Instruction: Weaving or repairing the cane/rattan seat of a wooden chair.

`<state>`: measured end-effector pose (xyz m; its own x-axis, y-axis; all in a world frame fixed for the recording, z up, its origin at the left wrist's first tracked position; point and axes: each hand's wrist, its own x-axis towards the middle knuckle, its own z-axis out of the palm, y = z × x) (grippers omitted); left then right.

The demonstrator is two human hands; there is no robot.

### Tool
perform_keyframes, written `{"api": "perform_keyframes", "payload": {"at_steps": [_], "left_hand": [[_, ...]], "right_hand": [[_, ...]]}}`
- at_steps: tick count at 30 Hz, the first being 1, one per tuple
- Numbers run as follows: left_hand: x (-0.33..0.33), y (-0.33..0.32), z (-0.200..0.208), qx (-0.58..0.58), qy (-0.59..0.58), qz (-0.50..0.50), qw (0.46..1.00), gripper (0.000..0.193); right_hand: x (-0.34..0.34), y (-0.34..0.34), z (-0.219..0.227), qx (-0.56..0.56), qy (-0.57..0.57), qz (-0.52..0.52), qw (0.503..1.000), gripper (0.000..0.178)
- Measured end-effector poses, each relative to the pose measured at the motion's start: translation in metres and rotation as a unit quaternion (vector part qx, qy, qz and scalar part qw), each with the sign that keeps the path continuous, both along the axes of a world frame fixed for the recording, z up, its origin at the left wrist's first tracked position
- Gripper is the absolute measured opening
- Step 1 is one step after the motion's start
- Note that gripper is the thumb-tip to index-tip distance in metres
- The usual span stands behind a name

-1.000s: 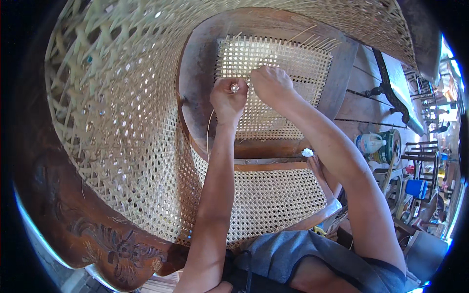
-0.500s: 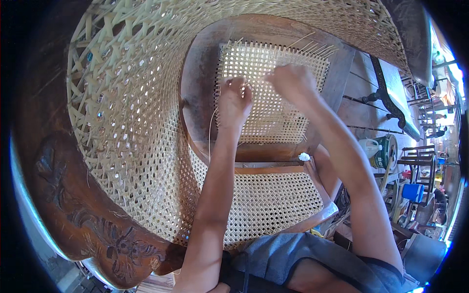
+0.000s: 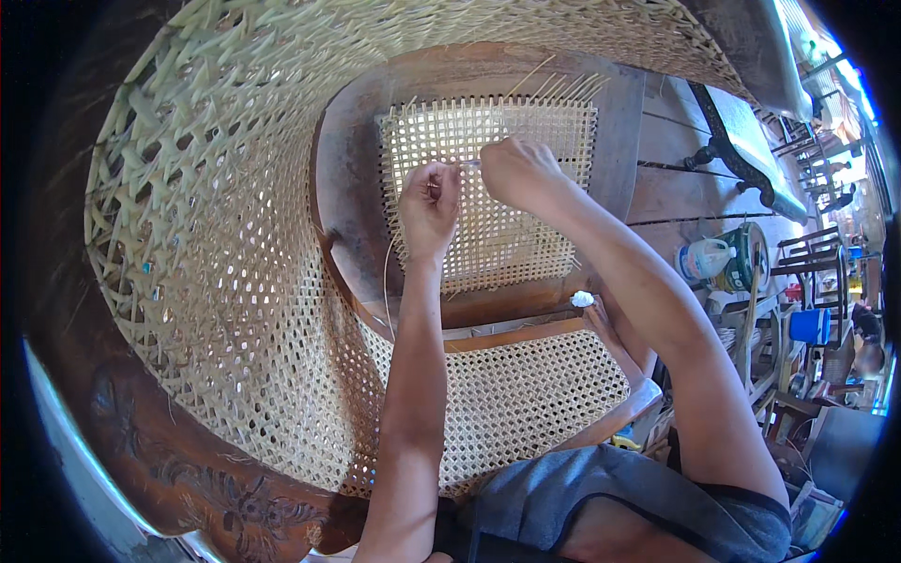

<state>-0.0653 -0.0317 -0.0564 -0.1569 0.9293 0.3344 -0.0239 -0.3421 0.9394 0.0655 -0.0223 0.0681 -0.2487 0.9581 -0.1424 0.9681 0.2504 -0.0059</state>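
Observation:
A square panel of woven cane fills the opening of a dark wooden frame in front of me. Over its left half my left hand is closed, with curled fingers pinching a thin cane strand. My right hand is closed too, just right of it above the weave, knuckles up. A short length of strand seems to run between the two hands; the right fingertips are hidden. Another stretch of cane strand hangs in a curve beside my left wrist. Loose cane ends stick out past the panel's far right edge.
A large curved cane backrest with a carved wooden rim wraps around the left and far sides. Nearer me lies another cane panel. To the right are a white jug, a blue container and a dark bench.
My hands have come slightly closer together over the panel, the right one moving left. The whole view has shifted, so the panel appears further left and lower.

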Motion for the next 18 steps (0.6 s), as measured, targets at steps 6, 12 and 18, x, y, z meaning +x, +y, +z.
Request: {"api": "perform_keyframes", "payload": {"at_steps": [6, 12, 18], "left_hand": [[-0.005, 0.000, 0.000, 0.044, 0.082, 0.053, 0.994, 0.012], [-0.001, 0.001, -0.001, -0.016, 0.052, 0.037, 0.998, 0.019], [-0.014, 0.001, 0.002, 0.057, 0.195, 0.099, 0.974, 0.018]], "right_hand": [[-0.018, -0.005, -0.005, 0.022, -0.011, 0.021, 0.999, 0.018], [-0.038, 0.000, 0.002, 0.013, -0.031, 0.005, 0.999, 0.019], [-0.040, 0.001, -0.003, -0.027, -0.024, -0.004, 0.999, 0.019]]}}
